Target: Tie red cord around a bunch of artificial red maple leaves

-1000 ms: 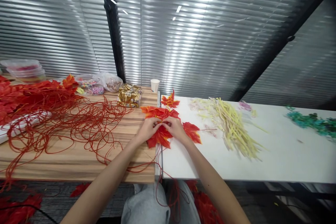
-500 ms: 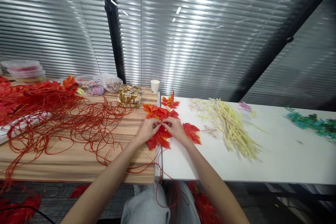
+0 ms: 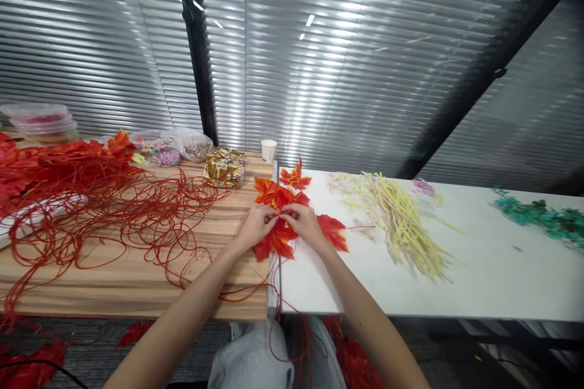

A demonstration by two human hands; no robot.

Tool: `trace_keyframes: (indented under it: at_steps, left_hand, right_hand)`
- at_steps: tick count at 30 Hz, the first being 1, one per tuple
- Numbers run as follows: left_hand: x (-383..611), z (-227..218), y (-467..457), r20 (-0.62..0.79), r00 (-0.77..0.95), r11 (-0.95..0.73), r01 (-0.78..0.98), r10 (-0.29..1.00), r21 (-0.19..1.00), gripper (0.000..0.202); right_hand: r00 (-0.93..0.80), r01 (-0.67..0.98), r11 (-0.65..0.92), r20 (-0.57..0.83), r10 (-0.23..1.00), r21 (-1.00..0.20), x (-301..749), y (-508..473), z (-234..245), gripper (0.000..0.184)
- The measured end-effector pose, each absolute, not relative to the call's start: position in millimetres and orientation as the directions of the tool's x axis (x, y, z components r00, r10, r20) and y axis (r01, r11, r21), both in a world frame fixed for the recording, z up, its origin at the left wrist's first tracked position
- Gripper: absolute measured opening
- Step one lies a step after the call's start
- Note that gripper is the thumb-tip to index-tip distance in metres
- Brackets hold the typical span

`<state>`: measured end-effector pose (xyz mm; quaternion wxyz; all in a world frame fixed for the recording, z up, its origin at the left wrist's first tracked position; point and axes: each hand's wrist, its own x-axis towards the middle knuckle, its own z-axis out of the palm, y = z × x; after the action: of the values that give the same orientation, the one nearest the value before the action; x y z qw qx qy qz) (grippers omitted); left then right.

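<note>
A small cluster of red-orange artificial maple leaves (image 3: 276, 245) lies across the seam between two tables, partly covered by my hands. My left hand (image 3: 259, 225) is closed in a pinch at the middle of the cluster. Facing it, my right hand (image 3: 302, 220) pinches the same spot, fingertips almost meeting the left ones. What exactly is between the fingertips, stem or cord, is too small to tell. One loose maple leaf (image 3: 332, 232) with its stem pointing right lies beside my right hand, and another maple leaf (image 3: 295, 176) lies just beyond the cluster.
Tangled red cord (image 3: 150, 213) covers much of the wooden table (image 3: 219, 267), with a red leaf heap (image 3: 59, 161) behind. A gold packet (image 3: 224, 167) and paper cup (image 3: 269, 151) stand at the back. Yellow strips (image 3: 408, 225) and a teal garland (image 3: 542, 213) lie on the white table (image 3: 493, 279).
The upper leaves of the cluster have shifted slightly to the right and lie a little differently. Both hands keep their pinch in nearly the same place.
</note>
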<state>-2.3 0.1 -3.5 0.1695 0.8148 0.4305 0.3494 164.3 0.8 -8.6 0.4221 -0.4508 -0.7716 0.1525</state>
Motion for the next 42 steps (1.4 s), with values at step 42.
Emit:
trace_keyframes:
  at_steps: [42]
  left_hand:
    - [7.8,8.2,-5.0,0.285,0.290,-0.315,0.065,0.914,0.947,0.023]
  right_hand:
    - [-0.013,-0.266,0.198,0.209,0.978,-0.943,161.0,-1.6,6.7,0.020]
